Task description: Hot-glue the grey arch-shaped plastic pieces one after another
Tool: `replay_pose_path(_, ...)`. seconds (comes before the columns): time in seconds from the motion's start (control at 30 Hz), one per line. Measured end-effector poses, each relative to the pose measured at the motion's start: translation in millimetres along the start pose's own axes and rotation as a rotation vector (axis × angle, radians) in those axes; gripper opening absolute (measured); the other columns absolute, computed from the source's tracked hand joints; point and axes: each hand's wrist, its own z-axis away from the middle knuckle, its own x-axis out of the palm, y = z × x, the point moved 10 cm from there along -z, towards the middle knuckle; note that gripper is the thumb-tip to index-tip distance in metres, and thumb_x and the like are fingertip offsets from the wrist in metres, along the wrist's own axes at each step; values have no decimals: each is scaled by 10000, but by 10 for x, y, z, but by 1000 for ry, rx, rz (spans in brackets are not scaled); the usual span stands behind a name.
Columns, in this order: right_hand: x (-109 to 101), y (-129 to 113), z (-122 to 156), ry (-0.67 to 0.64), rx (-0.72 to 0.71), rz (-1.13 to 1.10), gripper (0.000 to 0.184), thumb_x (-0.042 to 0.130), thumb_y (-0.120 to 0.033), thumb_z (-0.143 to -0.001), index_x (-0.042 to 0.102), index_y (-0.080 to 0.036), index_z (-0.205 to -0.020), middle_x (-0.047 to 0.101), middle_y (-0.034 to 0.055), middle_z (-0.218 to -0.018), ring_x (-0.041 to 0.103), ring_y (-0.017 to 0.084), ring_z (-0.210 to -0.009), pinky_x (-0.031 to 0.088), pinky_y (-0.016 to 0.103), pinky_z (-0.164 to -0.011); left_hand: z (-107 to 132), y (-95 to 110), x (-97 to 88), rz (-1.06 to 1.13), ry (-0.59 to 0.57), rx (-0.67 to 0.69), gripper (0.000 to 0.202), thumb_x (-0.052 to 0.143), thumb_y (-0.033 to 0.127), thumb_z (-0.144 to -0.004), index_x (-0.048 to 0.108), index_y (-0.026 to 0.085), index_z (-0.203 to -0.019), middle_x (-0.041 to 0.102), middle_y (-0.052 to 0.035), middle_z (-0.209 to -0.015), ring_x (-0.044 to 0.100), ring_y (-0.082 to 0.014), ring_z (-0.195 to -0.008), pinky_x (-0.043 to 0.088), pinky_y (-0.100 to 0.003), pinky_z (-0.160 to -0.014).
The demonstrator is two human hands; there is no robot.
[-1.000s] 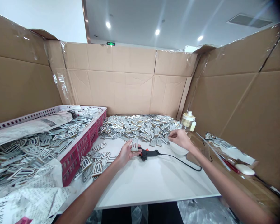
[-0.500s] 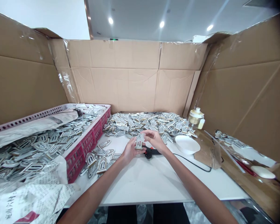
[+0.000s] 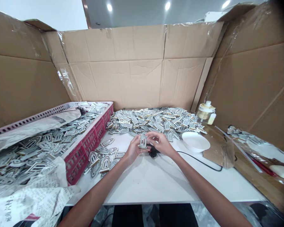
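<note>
My left hand [image 3: 133,150] and my right hand [image 3: 160,143] meet over the middle of the white table [image 3: 161,179], both pinching one small arch-shaped grey piece [image 3: 142,141] held upright between them. Just below my right hand lies a black tool [image 3: 152,152] with a black cord [image 3: 203,162] trailing off to the right. A wide heap of the same arch pieces [image 3: 153,122] lies just beyond my hands. A few more pieces [image 3: 101,159] lie flat to the left of my left hand.
A red crate [image 3: 90,140] lined with newspaper and full of arch pieces stands at the left. A white bowl [image 3: 195,141] and a small bottle [image 3: 205,111] sit at the right. Cardboard walls [image 3: 132,75] enclose the table on three sides.
My right hand came from the bowl at the right over to my left hand and took hold of the arch piece with it. The view tilted down a little.
</note>
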Motion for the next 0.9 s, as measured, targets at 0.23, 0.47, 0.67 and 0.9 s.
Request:
replay_pose_path(0.23, 43, -91, 61, 15, -36, 177, 378, 441, -130, -784, 580, -222, -1124, 644, 35, -902, 592, 145, -749, 465, 288, -738, -10, -73, -83, -104, 58, 10, 401, 630, 288, -751, 439, 215, -1096, 647, -56, -852, 668, -210, -669, 539, -419, -723)
replay_pose_path(0.47, 56, -114, 84, 52, -23, 123, 388, 461, -147, -789, 556, -269, -1144, 609, 20, -813, 572, 160, -725, 481, 303, -709, 4, -115, -81, -148, 83, -12, 413, 608, 433, -754, 447, 225, -1072, 635, -52, -831, 655, -204, -679, 546, -387, -655)
replay_pose_path(0.67, -10, 9, 100, 181, 46, 3, 338, 529, -196, -783, 552, -285, -1109, 640, 34, -859, 613, 174, -774, 519, 306, -744, 11, -175, -116, -96, 143, -65, 520, 656, 483, -688, 433, 235, -1088, 625, -47, -808, 637, -181, -629, 529, -328, -598)
replay_pose_path(0.9, 9, 228, 175, 297, 106, -105, 285, 554, -257, -807, 559, -196, -1085, 643, 75, -907, 636, 168, -805, 533, 254, -744, 16, -208, -119, -134, 149, -85, 617, 596, 595, -685, 412, 211, -1131, 614, -37, -809, 630, -173, -639, 520, -320, -590)
